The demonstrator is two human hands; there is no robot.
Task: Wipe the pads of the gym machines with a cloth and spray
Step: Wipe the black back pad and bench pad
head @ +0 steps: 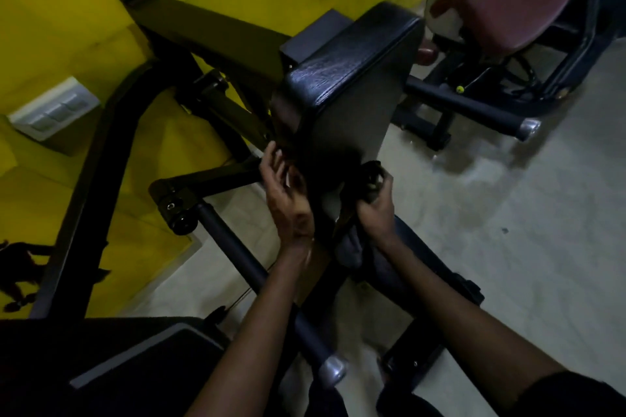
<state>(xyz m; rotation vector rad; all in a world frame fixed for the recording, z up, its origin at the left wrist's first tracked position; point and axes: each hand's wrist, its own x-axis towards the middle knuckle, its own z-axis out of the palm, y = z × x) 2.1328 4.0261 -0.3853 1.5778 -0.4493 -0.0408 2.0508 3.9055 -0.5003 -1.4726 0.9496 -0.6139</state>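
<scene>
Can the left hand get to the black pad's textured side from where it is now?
Probably yes. The left hand is beside the black pad's lower end, and nothing visible lies between them.

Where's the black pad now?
Head view, centre: the black pad stands by the yellow wall; the left hand is at its lower end, the right hand beside it grips a dark object.
</scene>
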